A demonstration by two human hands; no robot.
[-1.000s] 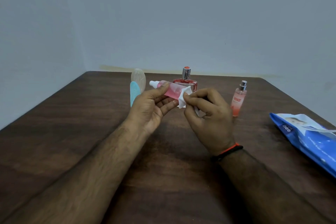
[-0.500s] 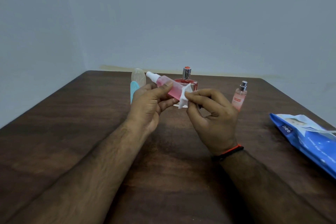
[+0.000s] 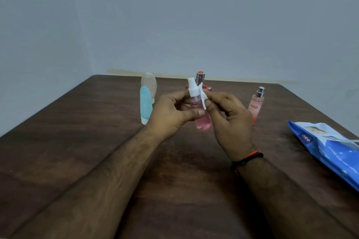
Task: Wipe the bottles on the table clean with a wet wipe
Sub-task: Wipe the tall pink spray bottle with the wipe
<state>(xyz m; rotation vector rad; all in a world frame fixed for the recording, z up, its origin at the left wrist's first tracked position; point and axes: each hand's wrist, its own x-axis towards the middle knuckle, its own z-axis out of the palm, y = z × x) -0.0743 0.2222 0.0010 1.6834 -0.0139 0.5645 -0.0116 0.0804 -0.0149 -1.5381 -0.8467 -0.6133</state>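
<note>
Forearms: both reach in from the near edge of the table and meet above its middle, hands close together.
Right hand: curled, fingertips pinching a folded white wipe and pressing it to the right side of the spray bottle, up near its neck. A dark and orange band sits on this wrist.
Left hand: fingers wrapped round the spray bottle's middle from the left, thumb across the front; this hand carries it.
Spray bottle: held in the air between the two hands, clear with pink liquid, white pump on top. Its long axis is close to upright, the base hanging free below the fingers.
Key relation: the wipe lies just right of the bottle and touches it high up, so the uncovered lower body is straight down the axis from the right hand. My reading is that the wipe should run down that axis, or the left hand should turn the bottle under it.
Pack: blue wipes pouch lying flat at the right edge, well apart from the hands.
Peach bottle: stands upright to the right of the hands.
Teal bottle: stands left of the hands, with a clear bottle just behind it.
Red bottle: farthest back, mostly hidden behind the hands; only its metal cap and shoulders show.
Progress: one bottle in hand, four standing; which are clean I cannot tell.
</note>
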